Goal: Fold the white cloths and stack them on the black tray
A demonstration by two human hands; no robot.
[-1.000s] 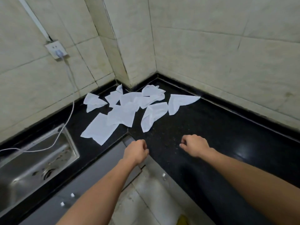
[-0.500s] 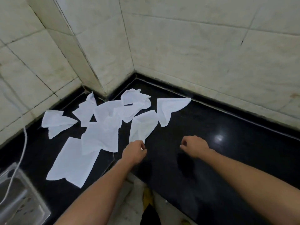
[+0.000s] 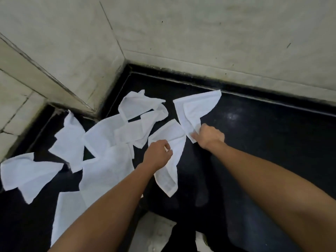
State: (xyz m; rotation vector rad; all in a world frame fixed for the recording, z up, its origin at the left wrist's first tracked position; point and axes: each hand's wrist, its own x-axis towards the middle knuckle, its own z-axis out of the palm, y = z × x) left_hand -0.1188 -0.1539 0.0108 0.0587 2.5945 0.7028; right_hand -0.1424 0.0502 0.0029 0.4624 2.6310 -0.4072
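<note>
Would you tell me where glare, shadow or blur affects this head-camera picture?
Head view: a soft glare spot on the black countertop, right of the right hand; faint arm shadows or reflections on it nearer the camera; the far-left white cloth is smeared and washed out, its texture lost.

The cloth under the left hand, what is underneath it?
The cloth lies on the black counter, which shows around its edges. The left hand pinches its middle from above. Anything beneath the cloth itself is covered and cannot be seen.
</note>
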